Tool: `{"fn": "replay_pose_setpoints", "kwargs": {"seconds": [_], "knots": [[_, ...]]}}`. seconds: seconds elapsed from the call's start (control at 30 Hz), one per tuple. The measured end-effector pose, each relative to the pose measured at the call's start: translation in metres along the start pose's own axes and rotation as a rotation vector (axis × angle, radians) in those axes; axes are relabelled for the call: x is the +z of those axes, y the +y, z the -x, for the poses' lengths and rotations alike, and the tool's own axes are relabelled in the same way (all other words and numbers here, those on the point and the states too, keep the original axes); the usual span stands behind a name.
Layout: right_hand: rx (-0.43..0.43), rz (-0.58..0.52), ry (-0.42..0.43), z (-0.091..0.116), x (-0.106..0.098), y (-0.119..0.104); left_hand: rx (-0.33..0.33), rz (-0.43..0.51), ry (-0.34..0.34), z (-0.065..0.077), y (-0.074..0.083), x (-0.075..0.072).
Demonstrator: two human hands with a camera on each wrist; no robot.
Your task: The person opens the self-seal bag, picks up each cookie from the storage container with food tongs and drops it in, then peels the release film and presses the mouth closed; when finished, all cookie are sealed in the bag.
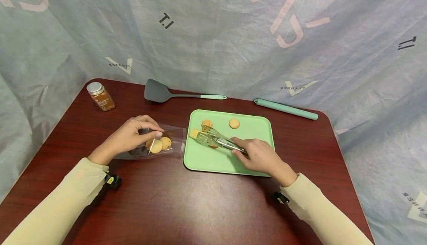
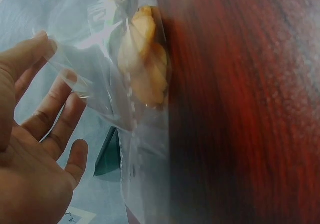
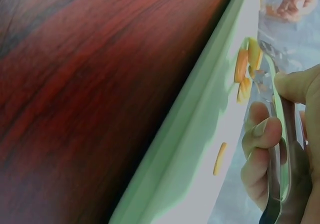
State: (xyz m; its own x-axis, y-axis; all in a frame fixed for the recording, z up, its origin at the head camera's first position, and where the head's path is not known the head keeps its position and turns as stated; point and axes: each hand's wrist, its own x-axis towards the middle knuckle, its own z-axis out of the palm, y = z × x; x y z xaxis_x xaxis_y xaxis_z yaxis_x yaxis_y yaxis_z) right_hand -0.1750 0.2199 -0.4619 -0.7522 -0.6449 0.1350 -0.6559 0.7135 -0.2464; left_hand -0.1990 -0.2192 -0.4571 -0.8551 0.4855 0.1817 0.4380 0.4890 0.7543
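My left hand (image 1: 131, 136) pinches the upper layer of a clear plastic bag (image 1: 178, 135) between thumb and fingertips, lifting it. Several round cookies (image 1: 155, 146) lie inside the bag, also showing as a cookie pile (image 2: 147, 58) in the left wrist view. My right hand (image 1: 261, 156) grips metal tongs (image 1: 227, 143) with slotted green tips. Those tips reach over the left part of a green tray (image 1: 207, 161), close about a pale yellow cookie (image 1: 194, 133). A swirled cookie (image 1: 207, 122) lies just behind them; another cookie is partly hidden beneath the tongs.
A round cookie (image 1: 234, 123) sits farther back on the tray. Behind it lie a grey spatula (image 1: 157, 91) with a mint handle and a green rod-shaped utensil (image 1: 287, 109). A spice jar (image 1: 101, 96) stands at the back left. A grey curtain (image 1: 207, 41) hangs behind the table.
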Motion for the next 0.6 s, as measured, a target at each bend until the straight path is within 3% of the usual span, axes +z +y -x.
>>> {"fn": "replay_pose_setpoints", "kwargs": {"seconds": [0.33,0.6], "knots": [[-0.002,0.014,0.003,0.0043,-0.0018,0.0019,0.013,-0.002,0.005,-0.0003,0.0008,0.0004],[-0.020,0.164,0.001,0.0020,-0.0050,-0.0006,0.008,-0.007,0.000,-0.0012,0.0017,0.0003]]}}
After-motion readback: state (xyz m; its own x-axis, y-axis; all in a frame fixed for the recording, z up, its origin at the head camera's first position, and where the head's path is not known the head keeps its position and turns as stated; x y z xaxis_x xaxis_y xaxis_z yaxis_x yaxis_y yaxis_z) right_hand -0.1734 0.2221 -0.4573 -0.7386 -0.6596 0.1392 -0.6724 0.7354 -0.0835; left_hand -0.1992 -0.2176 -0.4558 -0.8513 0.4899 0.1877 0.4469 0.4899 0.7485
